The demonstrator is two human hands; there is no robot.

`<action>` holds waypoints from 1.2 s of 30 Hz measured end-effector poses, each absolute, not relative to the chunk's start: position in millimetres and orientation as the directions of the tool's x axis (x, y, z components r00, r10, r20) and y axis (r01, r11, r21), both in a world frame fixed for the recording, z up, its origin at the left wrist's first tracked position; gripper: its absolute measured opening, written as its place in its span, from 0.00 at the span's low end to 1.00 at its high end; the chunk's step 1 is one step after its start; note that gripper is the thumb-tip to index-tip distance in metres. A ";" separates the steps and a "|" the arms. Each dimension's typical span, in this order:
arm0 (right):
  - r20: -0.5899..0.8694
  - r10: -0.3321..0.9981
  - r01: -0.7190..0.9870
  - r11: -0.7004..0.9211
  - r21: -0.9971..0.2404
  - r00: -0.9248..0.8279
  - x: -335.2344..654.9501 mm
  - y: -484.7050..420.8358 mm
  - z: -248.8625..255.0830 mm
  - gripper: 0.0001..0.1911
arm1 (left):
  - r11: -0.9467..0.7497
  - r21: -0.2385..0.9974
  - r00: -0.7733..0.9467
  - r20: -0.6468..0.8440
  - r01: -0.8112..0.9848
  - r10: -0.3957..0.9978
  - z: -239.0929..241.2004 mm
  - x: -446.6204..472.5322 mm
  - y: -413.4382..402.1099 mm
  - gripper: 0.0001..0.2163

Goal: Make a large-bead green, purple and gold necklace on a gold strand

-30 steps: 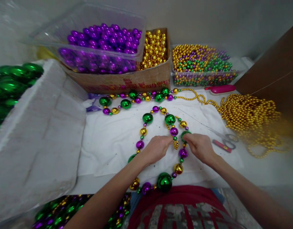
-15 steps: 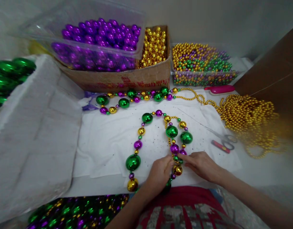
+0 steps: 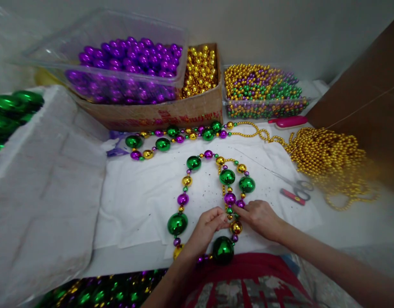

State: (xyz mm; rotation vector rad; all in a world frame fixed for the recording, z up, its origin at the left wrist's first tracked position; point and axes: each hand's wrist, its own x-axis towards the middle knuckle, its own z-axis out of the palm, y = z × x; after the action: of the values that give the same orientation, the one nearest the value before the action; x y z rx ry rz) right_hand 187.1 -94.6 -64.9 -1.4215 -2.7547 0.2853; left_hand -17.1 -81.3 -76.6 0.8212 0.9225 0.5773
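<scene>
A necklace of green, purple and gold beads (image 3: 193, 163) lies looped on a white cloth (image 3: 145, 192) in front of me. My left hand (image 3: 207, 226) and my right hand (image 3: 258, 217) meet at its lower right part, near a small green bead and a gold bead (image 3: 236, 227). The fingers of both hands are pinched on the strand there. A large green bead (image 3: 222, 250) hangs at the loop's bottom, just below my left hand.
A second bead necklace (image 3: 177, 136) lies behind. At the back stand a clear bin of purple balls (image 3: 120, 68), a cardboard box of gold balls (image 3: 200, 68) and a tub of mixed small beads (image 3: 261, 87). Gold bead strands (image 3: 328, 158), scissors (image 3: 295, 188) and a pink tool (image 3: 288, 122) lie right.
Both hands moved down the right side of the loop toward me, dragging it narrower, and they now pinch the strand lower. The large green bead shows again below my left hand.
</scene>
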 end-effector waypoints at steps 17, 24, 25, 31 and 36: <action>0.035 0.752 0.619 0.566 -0.545 -0.658 190.9 -63.5 -3.0 0.14 | 0.586 0.729 0.509 -0.377 -0.352 0.774 -32.6 -18.1 -67.3 0.12; 0.003 0.788 0.639 0.501 -0.583 -0.615 187.4 -67.2 -3.7 0.10 | 0.554 0.726 0.452 -0.366 -0.409 0.813 -34.7 -14.0 -67.0 0.09; -0.007 0.788 0.642 0.496 -0.585 -0.616 187.8 -67.1 -3.3 0.10 | 0.549 0.728 0.448 -0.363 -0.411 0.817 -35.9 -14.0 -66.9 0.09; 0.027 0.805 0.639 0.489 -0.593 -0.592 199.8 -54.1 -1.5 0.12 | 0.392 0.912 0.493 -0.289 -0.119 0.821 -39.7 -19.5 -57.0 0.09; -0.023 0.842 0.764 0.478 -0.432 -0.540 204.3 -45.5 -22.1 0.12 | -0.208 0.866 0.587 -0.115 0.454 0.801 -50.0 -17.9 -40.2 0.11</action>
State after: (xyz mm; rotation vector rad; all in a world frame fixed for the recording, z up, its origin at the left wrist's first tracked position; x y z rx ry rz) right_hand 204.3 -45.5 -22.1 -1.3920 -2.5307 0.5918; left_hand -17.9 -40.2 -50.0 1.8487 1.0167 0.4496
